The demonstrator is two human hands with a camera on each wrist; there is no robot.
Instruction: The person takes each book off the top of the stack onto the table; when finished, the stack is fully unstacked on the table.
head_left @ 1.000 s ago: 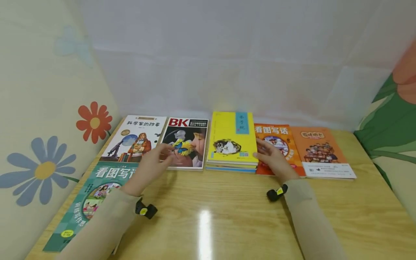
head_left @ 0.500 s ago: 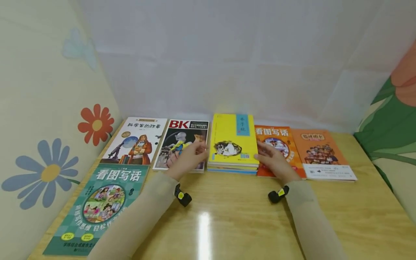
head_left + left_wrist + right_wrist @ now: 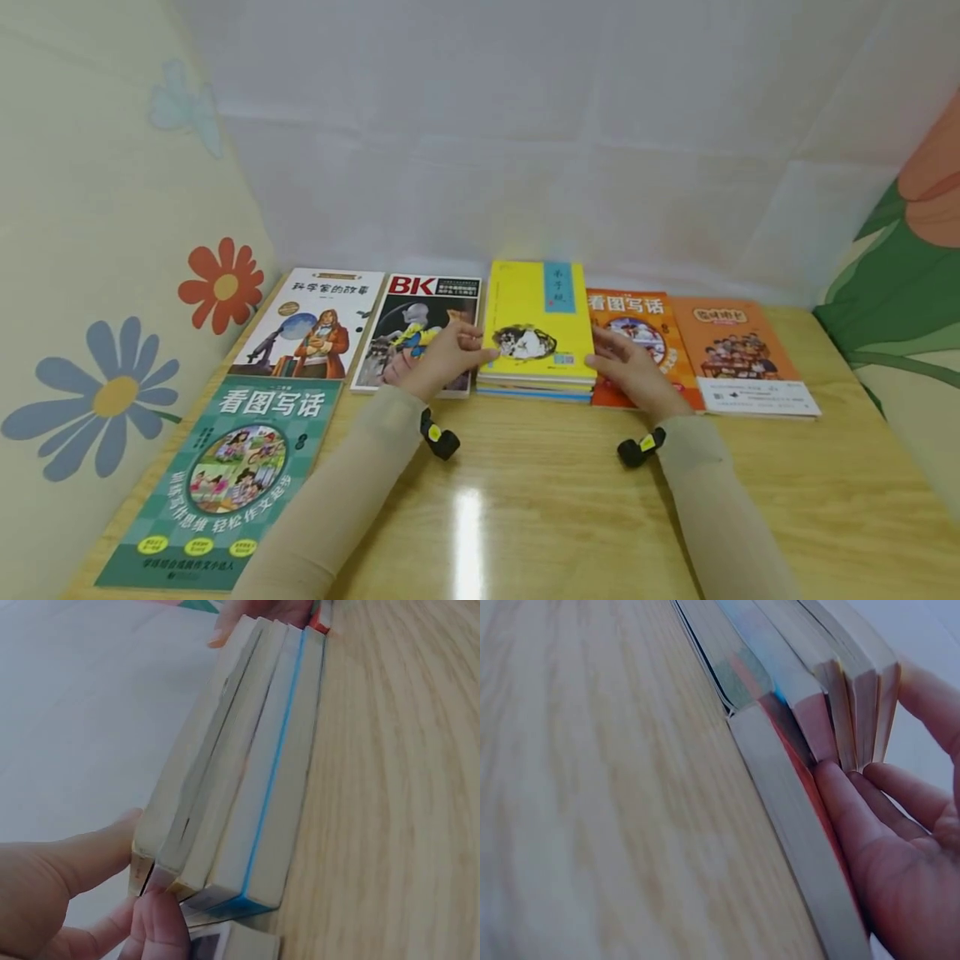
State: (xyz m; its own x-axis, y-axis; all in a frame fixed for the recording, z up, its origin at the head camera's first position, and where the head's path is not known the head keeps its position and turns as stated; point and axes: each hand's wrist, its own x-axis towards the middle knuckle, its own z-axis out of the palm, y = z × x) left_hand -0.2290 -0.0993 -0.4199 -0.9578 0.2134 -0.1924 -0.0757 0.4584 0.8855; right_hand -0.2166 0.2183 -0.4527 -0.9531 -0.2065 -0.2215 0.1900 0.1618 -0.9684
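My left hand [image 3: 442,358] and right hand [image 3: 633,371] pinch the book stack [image 3: 536,333] from left and right, far on the table [image 3: 547,483], between BK magazine [image 3: 401,321] and orange book [image 3: 667,342]. Uneven squeeze could let lower loose books slip; my low right fingers might drag the orange book.

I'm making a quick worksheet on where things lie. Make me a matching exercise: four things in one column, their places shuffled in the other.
1. Yellow book
2. Green book
3. BK book
4. Right hand

A. Near left part of the table
B. Touching the right side of the stack
C. On top of the stack
D. Between the stack and the white-covered book

Pairs: 1-C, 2-A, 3-D, 4-B
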